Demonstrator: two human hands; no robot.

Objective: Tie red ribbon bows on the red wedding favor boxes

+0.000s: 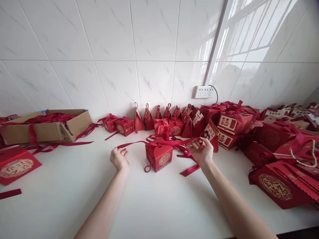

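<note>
Red satin ribbon [132, 144]: stretched over red cardboard gift box [159, 157].
Left hand [119, 158]: fingers pinch ribbon, box's left.
Right hand [202, 149]: fingers pinch ribbon, box's right.

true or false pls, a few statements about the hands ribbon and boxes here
1. The left hand and right hand each pinch the red satin ribbon. True.
2. The small red paper gift box stands between the hands. True.
3. The brown cardboard carton lies on the right. False: it lies on the left.
4. The smooth tabletop is black. False: it is white.
</note>
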